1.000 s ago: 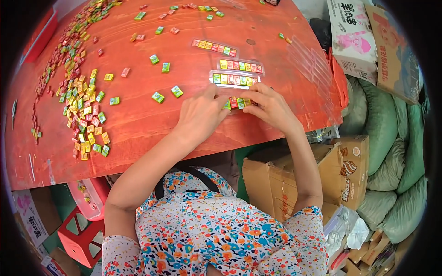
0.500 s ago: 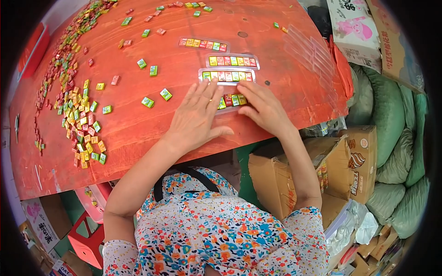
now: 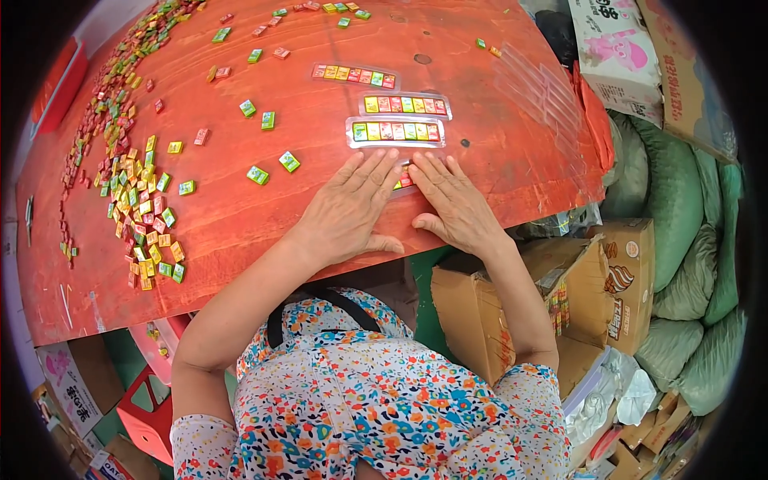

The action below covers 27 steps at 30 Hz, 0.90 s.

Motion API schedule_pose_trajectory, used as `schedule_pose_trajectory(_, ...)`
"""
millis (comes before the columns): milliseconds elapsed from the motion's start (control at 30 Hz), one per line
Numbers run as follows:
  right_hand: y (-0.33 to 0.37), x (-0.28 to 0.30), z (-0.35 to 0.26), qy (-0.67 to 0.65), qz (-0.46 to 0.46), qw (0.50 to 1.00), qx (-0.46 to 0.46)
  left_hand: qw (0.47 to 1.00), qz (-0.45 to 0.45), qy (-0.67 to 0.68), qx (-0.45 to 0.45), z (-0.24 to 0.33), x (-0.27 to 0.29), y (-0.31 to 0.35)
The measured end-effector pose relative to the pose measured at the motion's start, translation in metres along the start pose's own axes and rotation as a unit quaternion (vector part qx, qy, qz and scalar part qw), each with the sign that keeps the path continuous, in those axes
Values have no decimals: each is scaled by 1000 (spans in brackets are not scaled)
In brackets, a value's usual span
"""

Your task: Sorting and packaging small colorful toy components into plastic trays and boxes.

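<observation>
My left hand and my right hand lie side by side, palms down, fingers stretched forward. They cover most of the nearest clear plastic tray of small coloured packets; only a strip of its red, yellow and green packets shows between them. Just beyond my fingertips lies a filled tray with a single row of packets. Farther off are a second filled tray and a third, slightly slanted one. Neither hand grasps anything that I can see.
Loose packets are heaped along the left of the red table. Clear empty trays lie at the right edge. An open cardboard box stands below on the right, green sacks beyond it. A red stool is lower left.
Both hands have drawn back toward me, off the edge of the second-nearest tray, which now shows whole. They now cover more of the nearest tray.
</observation>
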State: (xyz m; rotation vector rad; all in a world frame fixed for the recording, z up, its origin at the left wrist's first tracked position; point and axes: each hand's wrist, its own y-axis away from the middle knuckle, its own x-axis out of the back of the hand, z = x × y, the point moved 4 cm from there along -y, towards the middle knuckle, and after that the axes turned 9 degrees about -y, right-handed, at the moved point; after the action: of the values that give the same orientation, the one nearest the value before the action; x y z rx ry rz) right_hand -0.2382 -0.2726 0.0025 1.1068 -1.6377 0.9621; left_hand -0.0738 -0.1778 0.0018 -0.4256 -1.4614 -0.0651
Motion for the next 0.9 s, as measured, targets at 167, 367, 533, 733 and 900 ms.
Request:
schedule_pose_trajectory(167,-2,2,-3,-18,16,1000,-6,998,24,53,14,-4,2,6)
schedule_pose_trajectory(367,1,14,-4,-44,87,995,-14,988,71,11,134,-5,10,32)
schedule_pose_trajectory(533,-3,30,10,-144,248,937,-199,961,39,96,255,-9,18,27)
schedule_pose_trajectory(733,0,16,23,-453,184,782,-386,892,121,318,297,-26,10,16)
schedule_pose_trajectory(900,-22,36,38,-461,255,777,-344,802,135,452,368,-63,10,-17)
